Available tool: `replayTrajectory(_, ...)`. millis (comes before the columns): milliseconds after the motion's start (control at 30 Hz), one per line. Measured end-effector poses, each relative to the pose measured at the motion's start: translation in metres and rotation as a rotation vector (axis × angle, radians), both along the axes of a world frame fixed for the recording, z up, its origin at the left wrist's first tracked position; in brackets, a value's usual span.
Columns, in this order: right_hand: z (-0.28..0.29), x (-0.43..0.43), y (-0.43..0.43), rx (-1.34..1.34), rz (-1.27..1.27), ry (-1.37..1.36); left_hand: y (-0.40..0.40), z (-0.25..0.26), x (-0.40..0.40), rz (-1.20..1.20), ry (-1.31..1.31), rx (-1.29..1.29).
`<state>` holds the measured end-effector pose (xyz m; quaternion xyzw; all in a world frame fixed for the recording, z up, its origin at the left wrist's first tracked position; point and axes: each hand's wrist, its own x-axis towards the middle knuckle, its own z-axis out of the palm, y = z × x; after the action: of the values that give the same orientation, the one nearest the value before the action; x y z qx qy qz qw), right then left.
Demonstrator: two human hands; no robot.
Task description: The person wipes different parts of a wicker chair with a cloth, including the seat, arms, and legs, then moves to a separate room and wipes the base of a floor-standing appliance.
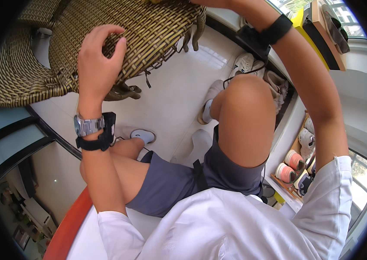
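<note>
My left hand (102,60), a metal-band watch on its wrist, is over the near left part of a woven wicker seat (147,39). Its fingers curve away from the thumb, with nothing between them. Whether the fingertips touch the weave is unclear. At the top edge, my right hand (214,2) is mostly cut off, at the seat's far right corner; its fingers and anything in them are hidden. A small piece of a yellowish thing (154,1) shows on the seat at the picture's edge. Loose strands (147,79) hang from the seat's near rim.
Curved wicker (17,81) adjoins the seat at left. Shoes (243,63) stand on the floor by the right wall, and more shoes (294,159) on a rack. A shoe (334,29) lies on boxes by the window. A dark-framed glass panel (11,139) is at left.
</note>
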<state>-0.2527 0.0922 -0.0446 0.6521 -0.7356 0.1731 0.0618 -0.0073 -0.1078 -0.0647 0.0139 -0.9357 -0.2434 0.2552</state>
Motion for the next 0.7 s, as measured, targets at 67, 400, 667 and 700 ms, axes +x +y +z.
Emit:
replayTrajectory(67, -0.006, -0.001, 0.002, -0.042, 0.033, -0.038, 0.002, 0.004, -0.002, -0.034, -0.042, -0.06)
replayTrajectory(400, -0.016, 0.005, 0.018, -0.19, -0.054, -0.137, 0.013, 0.027, -0.011, -0.123, -0.442, -0.122)
replayTrajectory(667, -0.004, 0.015, 0.006, -0.006, -0.128, -0.242, -0.008, 0.028, -0.015, -0.158, -0.59, -0.033)
replayTrajectory(700, -0.001, 0.014, 0.004, 0.001, -0.139, -0.238, -0.01, 0.028, -0.017, -0.164, -0.587, -0.03)
